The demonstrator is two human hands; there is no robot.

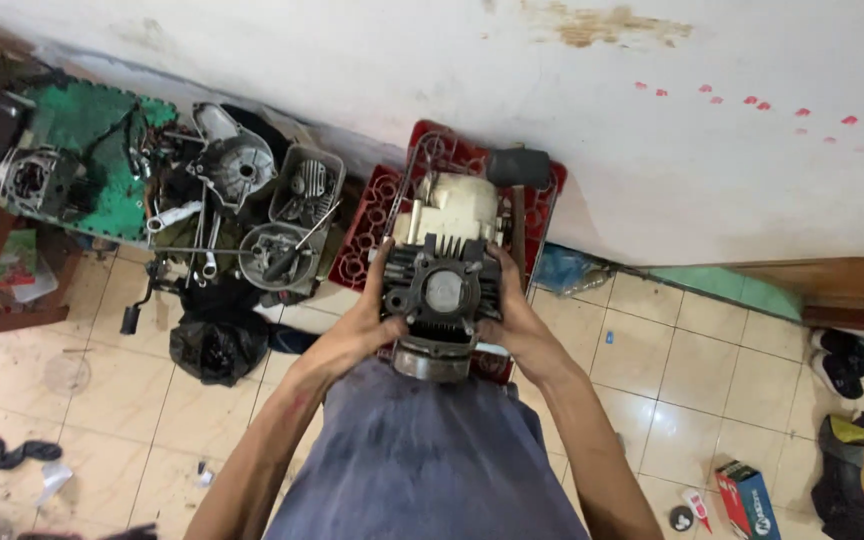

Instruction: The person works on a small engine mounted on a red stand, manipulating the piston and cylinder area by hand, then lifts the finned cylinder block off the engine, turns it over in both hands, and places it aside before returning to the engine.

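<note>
Engine cylinder block (442,290) w/ fins is lifted, sitting over the red crate (372,225) at frame centre; looks mid-disassembly, piston visible in bore, other parts already spread at 10 o'clock. Left hand (367,325) clamps its 9 o'clock side, right hand (517,325) its 3 o'clock side.

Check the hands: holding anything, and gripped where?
Both hold one thing: the finned engine cylinder. Left hand grips its left side, right hand its right side, over a red crate.
</note>
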